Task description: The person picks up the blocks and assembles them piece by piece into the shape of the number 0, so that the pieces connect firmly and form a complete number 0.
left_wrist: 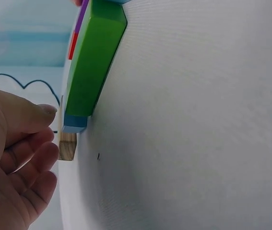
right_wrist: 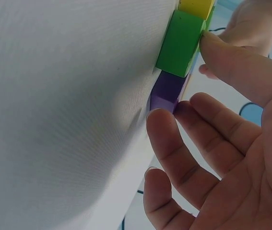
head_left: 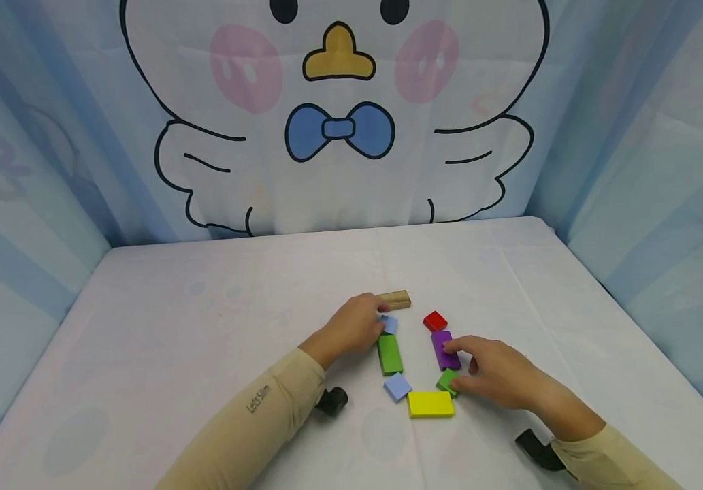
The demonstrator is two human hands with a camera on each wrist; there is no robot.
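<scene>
Coloured blocks form a ring on the white tabletop. Down its left side run a small light blue block (head_left: 390,325), a long green block (head_left: 390,355) and another light blue block (head_left: 397,387). A yellow block (head_left: 431,405) lies at the near end. Up the right side come a small green block (head_left: 447,381), a purple block (head_left: 443,350) and a red block (head_left: 435,320). My left hand (head_left: 354,324) is by the far light blue block, its fingertips overlapping the wooden block (head_left: 397,299). Loosely bent, my right hand (head_left: 501,371) has its thumb at the small green block and index finger over the purple one.
White cloth covers the table (head_left: 173,327). Behind it hangs a curtain (head_left: 339,184) with a cartoon figure, and blue curtains close both sides. A black wrist mount (head_left: 537,449) shows below the right hand, with another black mount (head_left: 331,401) under the left wrist.
</scene>
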